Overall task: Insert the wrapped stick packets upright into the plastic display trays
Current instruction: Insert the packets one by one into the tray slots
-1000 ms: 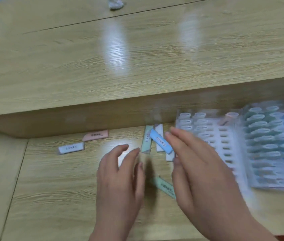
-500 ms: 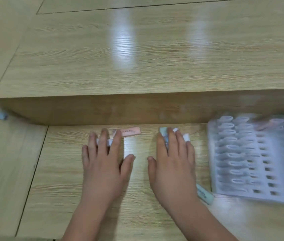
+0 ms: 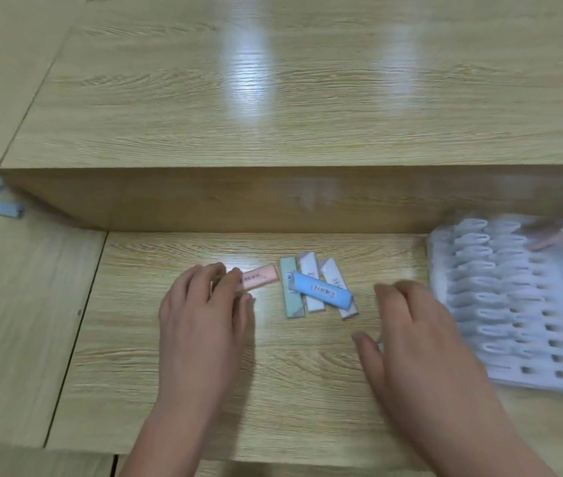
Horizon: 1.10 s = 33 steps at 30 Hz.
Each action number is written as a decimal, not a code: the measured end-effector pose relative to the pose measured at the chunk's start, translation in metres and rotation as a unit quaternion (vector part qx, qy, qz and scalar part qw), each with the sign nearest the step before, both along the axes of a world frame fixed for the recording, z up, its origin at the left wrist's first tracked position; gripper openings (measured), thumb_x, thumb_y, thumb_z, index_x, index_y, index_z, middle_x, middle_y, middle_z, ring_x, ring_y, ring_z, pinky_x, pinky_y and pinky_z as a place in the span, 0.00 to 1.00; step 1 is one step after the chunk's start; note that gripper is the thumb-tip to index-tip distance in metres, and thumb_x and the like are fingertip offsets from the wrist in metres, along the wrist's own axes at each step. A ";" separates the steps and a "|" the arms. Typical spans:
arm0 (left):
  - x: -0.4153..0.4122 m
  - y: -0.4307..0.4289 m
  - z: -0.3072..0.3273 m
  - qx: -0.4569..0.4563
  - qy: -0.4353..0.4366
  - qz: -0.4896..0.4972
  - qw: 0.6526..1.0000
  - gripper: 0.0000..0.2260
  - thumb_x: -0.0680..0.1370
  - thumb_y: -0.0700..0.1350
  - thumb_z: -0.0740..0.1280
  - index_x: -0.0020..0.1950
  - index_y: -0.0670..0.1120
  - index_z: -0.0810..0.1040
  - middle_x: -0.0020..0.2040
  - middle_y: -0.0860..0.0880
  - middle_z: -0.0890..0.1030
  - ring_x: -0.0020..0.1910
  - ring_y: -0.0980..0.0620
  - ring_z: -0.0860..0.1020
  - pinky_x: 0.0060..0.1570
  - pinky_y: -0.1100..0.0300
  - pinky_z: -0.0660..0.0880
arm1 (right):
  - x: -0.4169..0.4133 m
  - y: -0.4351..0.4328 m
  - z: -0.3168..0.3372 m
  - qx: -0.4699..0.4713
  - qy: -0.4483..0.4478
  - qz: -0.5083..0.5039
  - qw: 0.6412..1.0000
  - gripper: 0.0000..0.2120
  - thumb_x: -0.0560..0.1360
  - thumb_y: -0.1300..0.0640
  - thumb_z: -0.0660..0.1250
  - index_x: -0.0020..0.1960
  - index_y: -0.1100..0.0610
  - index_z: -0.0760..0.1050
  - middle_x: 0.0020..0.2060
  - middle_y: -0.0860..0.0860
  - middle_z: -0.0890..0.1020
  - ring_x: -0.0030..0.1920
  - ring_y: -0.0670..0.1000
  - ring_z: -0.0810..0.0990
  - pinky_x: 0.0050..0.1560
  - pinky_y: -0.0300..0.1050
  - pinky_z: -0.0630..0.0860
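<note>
Bright overhead light, two glare streaks (image 3: 249, 74) thrown on the glossy surface (image 3: 135, 98), display tray (image 3: 514, 339) and right hand (image 3: 421, 346) smeared by motion blur

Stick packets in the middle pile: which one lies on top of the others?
The blue packet, barcode up. It lies slantwise across the green packet and two white packets, which lie flat on the desk.

1. Bare surface (image 3: 290, 373) lies open between left hand (image 3: 201, 325) and right hand (image 3: 417, 342), toward 6 o'clock.
2. A packet cluster (image 3: 318, 290) blocks 12 o'clock; a ledge wall (image 3: 204, 201) stands behind it.
3. The tray (image 3: 500, 366) bars 3 o'clock.
</note>
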<state>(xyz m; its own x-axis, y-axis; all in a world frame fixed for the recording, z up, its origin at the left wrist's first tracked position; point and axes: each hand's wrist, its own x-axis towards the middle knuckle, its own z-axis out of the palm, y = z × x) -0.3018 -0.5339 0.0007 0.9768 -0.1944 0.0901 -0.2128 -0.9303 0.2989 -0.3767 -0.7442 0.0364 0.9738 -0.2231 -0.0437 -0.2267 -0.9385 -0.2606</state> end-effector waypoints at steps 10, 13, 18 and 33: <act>0.007 -0.012 0.025 -0.158 0.029 0.103 0.982 0.06 0.76 0.42 0.70 0.46 0.53 0.76 0.43 0.57 0.77 0.43 0.54 0.76 0.42 0.51 0.74 | -0.001 -0.002 0.006 -0.028 0.103 0.028 0.994 0.13 0.67 0.47 0.76 0.45 0.48 0.73 0.37 0.45 0.78 0.37 0.49 0.78 0.29 0.43 0.62; 0.000 -0.022 0.046 -0.321 0.056 0.165 0.931 0.07 0.77 0.46 0.71 0.48 0.58 0.77 0.45 0.57 0.81 0.44 0.55 0.81 0.42 0.48 0.80 | 0.004 -0.008 0.014 0.176 0.062 -0.007 0.982 0.09 0.75 0.46 0.68 0.54 0.44 0.76 0.43 0.42 0.79 0.44 0.43 0.78 0.44 0.44 0.75; -0.023 -0.056 0.086 -0.432 0.027 0.133 0.892 0.08 0.75 0.45 0.73 0.49 0.57 0.79 0.44 0.55 0.84 0.42 0.54 0.83 0.43 0.56 0.80 | -0.004 -0.030 0.056 0.542 -0.030 -0.131 0.830 0.05 0.69 0.57 0.74 0.41 0.48 0.82 0.37 0.46 0.84 0.37 0.44 0.82 0.39 0.32 0.76; -0.062 -0.211 0.104 -0.398 -0.015 -0.111 0.910 0.10 0.76 0.41 0.69 0.56 0.52 0.83 0.48 0.54 0.82 0.46 0.54 0.80 0.44 0.71 0.73 | -0.101 -0.182 0.079 0.548 -0.208 -0.265 0.766 0.08 0.65 0.58 0.74 0.43 0.49 0.83 0.36 0.54 0.84 0.33 0.49 0.81 0.39 0.37 0.80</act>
<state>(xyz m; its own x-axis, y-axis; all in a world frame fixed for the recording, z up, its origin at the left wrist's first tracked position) -0.3633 -0.7447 0.1050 0.9161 -0.2485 0.3146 -0.3882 -0.3538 0.8510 -0.4773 -0.9264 0.1149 0.7399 -0.6429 -0.1983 -0.1843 0.0898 -0.9788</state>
